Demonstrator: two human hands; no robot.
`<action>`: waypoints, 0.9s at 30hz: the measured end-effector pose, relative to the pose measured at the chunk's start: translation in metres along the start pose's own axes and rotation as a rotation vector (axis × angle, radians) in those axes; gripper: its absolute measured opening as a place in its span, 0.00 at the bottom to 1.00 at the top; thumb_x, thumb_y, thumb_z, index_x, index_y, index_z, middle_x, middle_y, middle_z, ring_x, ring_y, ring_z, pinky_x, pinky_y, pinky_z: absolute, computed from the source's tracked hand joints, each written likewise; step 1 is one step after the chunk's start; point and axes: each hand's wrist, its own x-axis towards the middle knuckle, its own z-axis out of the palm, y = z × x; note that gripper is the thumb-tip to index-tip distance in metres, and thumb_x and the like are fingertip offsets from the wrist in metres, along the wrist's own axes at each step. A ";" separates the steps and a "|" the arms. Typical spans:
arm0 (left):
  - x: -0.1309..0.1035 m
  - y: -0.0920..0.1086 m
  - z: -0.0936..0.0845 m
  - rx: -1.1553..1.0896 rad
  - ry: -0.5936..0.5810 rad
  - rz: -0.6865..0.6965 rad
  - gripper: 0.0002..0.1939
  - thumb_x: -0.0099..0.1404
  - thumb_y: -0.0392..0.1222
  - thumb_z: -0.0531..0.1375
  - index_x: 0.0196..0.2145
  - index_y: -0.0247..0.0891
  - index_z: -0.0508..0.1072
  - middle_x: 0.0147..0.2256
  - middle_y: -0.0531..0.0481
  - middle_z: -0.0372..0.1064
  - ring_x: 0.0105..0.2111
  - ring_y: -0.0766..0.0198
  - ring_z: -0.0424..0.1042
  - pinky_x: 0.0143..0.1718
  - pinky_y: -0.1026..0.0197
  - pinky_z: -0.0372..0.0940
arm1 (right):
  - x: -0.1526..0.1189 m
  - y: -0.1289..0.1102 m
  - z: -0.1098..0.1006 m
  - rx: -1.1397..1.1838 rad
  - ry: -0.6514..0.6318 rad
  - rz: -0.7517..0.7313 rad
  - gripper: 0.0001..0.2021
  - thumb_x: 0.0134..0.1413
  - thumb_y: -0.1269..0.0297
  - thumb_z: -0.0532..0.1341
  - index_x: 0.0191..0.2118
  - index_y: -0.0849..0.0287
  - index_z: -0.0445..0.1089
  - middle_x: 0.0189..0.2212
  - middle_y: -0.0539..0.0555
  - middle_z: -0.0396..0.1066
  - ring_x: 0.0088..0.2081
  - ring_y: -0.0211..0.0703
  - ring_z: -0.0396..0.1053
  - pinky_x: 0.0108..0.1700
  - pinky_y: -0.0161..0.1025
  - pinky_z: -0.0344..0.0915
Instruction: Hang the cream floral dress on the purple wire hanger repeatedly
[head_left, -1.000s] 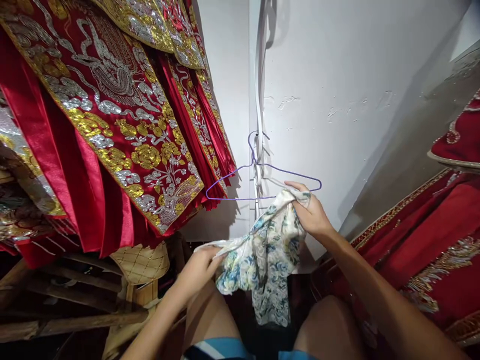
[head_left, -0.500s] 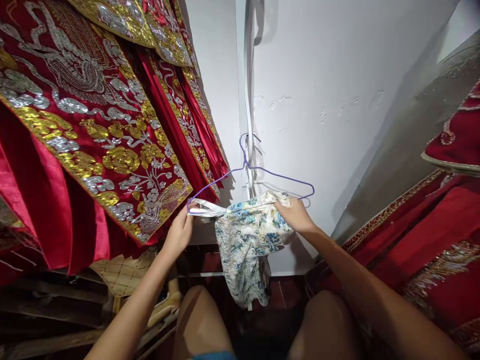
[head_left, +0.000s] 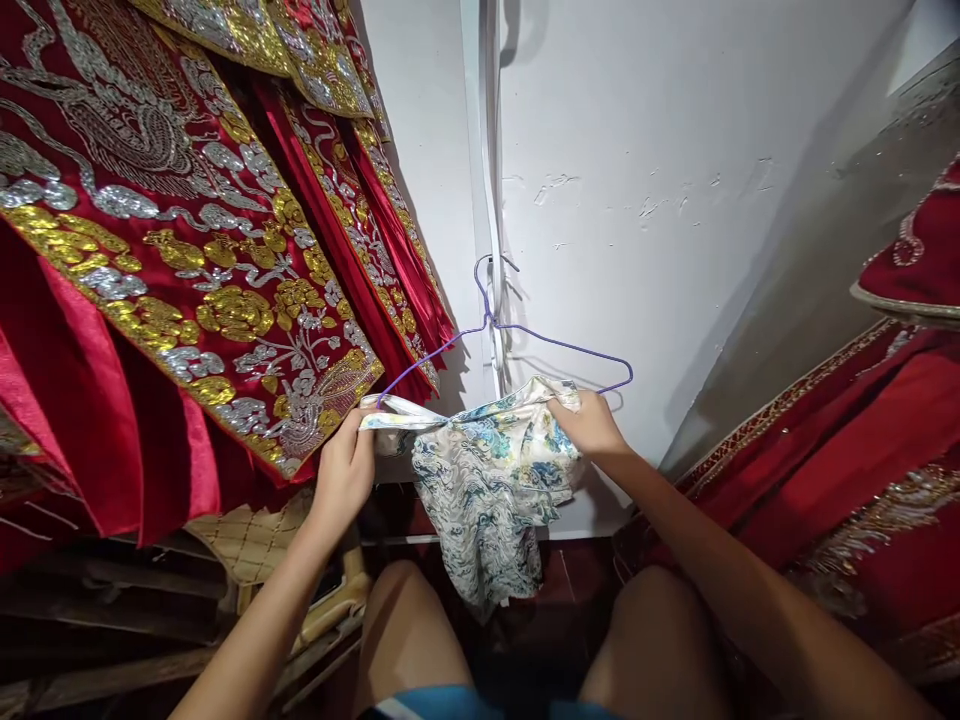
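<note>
Left hand [head_left: 346, 460] is pinching one end of the floral garment [head_left: 487, 490] at the left end of the purple hanger [head_left: 488, 319], while the right hand [head_left: 591, 427] is gripping the garment's other end near the hanger's right corner. The garment is drooping below both hands, beside an embroidered red costume [head_left: 247, 310].

forearms [head_left: 281, 565]: bare | knees [head_left: 405, 600]: bare | shorts [head_left: 442, 702]: bright blue, white stripe [head_left: 395, 709] on left leg
</note>
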 end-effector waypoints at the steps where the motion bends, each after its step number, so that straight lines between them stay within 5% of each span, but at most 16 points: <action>1: 0.003 0.004 0.004 -0.001 0.029 -0.009 0.19 0.73 0.52 0.47 0.44 0.38 0.72 0.43 0.43 0.76 0.44 0.53 0.74 0.48 0.54 0.67 | -0.001 0.000 0.001 0.012 0.004 0.012 0.14 0.49 0.56 0.57 0.19 0.54 0.54 0.17 0.46 0.57 0.24 0.38 0.55 0.28 0.38 0.52; 6: 0.024 0.026 0.021 -0.036 0.175 0.197 0.12 0.72 0.44 0.48 0.39 0.39 0.69 0.49 0.41 0.72 0.53 0.52 0.70 0.56 0.52 0.62 | -0.002 0.001 0.005 0.074 -0.039 0.053 0.12 0.46 0.57 0.58 0.19 0.55 0.58 0.17 0.47 0.59 0.24 0.40 0.58 0.29 0.38 0.55; 9: 0.041 0.042 0.027 -0.065 0.141 0.233 0.11 0.72 0.41 0.49 0.40 0.39 0.70 0.44 0.43 0.74 0.46 0.55 0.73 0.51 0.53 0.65 | 0.001 0.001 0.004 0.098 -0.051 0.045 0.11 0.45 0.57 0.59 0.19 0.55 0.60 0.18 0.48 0.61 0.24 0.41 0.60 0.29 0.38 0.56; 14: 0.065 0.056 0.042 -0.020 0.079 0.323 0.25 0.64 0.30 0.51 0.59 0.35 0.64 0.50 0.39 0.72 0.51 0.52 0.71 0.53 0.51 0.65 | -0.002 -0.003 0.008 0.140 -0.022 0.037 0.11 0.46 0.59 0.59 0.19 0.55 0.59 0.17 0.46 0.59 0.22 0.39 0.58 0.27 0.37 0.56; 17: 0.075 0.053 0.049 0.053 0.049 0.401 0.23 0.64 0.29 0.49 0.54 0.36 0.70 0.48 0.40 0.74 0.49 0.50 0.71 0.52 0.49 0.64 | -0.008 -0.002 0.012 0.180 0.099 -0.029 0.08 0.48 0.59 0.59 0.25 0.56 0.65 0.21 0.48 0.65 0.26 0.42 0.62 0.31 0.38 0.60; 19: 0.080 0.049 0.050 0.043 0.060 0.396 0.18 0.65 0.30 0.49 0.48 0.36 0.73 0.45 0.40 0.75 0.47 0.49 0.71 0.51 0.49 0.65 | -0.012 0.003 0.009 0.235 0.249 -0.143 0.11 0.48 0.59 0.61 0.38 0.57 0.71 0.28 0.51 0.71 0.31 0.45 0.67 0.36 0.40 0.64; 22: 0.084 0.046 0.050 -0.003 0.035 0.382 0.15 0.66 0.32 0.49 0.43 0.37 0.73 0.42 0.42 0.75 0.44 0.51 0.72 0.49 0.51 0.65 | -0.012 0.014 -0.009 0.262 0.430 -0.249 0.34 0.48 0.61 0.65 0.62 0.60 0.62 0.29 0.51 0.73 0.31 0.48 0.70 0.39 0.42 0.67; 24: 0.083 0.048 0.050 -0.045 0.003 0.389 0.15 0.65 0.31 0.48 0.42 0.38 0.73 0.40 0.44 0.74 0.43 0.53 0.72 0.48 0.53 0.65 | -0.004 0.019 -0.028 0.189 0.443 -0.274 0.41 0.48 0.61 0.66 0.68 0.61 0.56 0.28 0.51 0.74 0.31 0.49 0.71 0.39 0.44 0.68; 27: 0.081 0.052 0.047 -0.039 0.000 0.387 0.17 0.64 0.30 0.48 0.43 0.38 0.74 0.41 0.43 0.71 0.44 0.54 0.72 0.47 0.54 0.65 | 0.016 0.018 -0.060 0.057 0.348 -0.311 0.27 0.49 0.60 0.66 0.55 0.63 0.73 0.35 0.58 0.78 0.37 0.52 0.74 0.42 0.46 0.69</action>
